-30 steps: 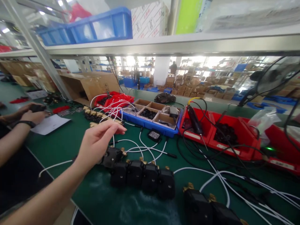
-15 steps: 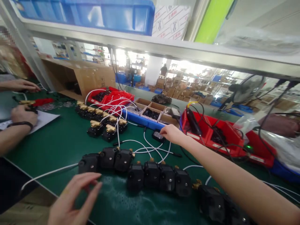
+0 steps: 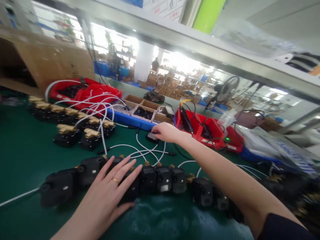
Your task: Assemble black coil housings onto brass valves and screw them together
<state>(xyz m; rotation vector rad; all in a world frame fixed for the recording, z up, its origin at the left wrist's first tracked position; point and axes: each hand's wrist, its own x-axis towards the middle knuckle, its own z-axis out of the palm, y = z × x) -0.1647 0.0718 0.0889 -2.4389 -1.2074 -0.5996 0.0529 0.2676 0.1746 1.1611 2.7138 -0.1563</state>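
Note:
My left hand (image 3: pixel 106 191), a ring on one finger, lies with fingers spread over the row of black housings with brass fittings (image 3: pixel 163 180), hiding some of them. Whether it presses on them I cannot tell. Farther off, my right hand (image 3: pixel 166 132) has its fingers pressed together at a small black dish (image 3: pixel 150 136) of tiny silvery pieces; anything between the fingertips is hidden. White cables with black ends (image 3: pixel 147 151) cross on the bench between the dish and the row. More black units with brass tops (image 3: pixel 91 134) sit at the left.
Red bins (image 3: pixel 210 133) with dark parts and a black corded tool stand at the back right. A blue tray (image 3: pixel 142 125) with cardboard compartments sits behind the dish. Farther left are more red bins (image 3: pixel 85 96) and a cardboard box (image 3: pixel 57 63). A metal shelf (image 3: pixel 160 28) spans overhead.
My left hand has moved right and forward over the black housings, its fingers spreading. My right hand stays at the dish. The view has swung right; the person at the left is out of view.

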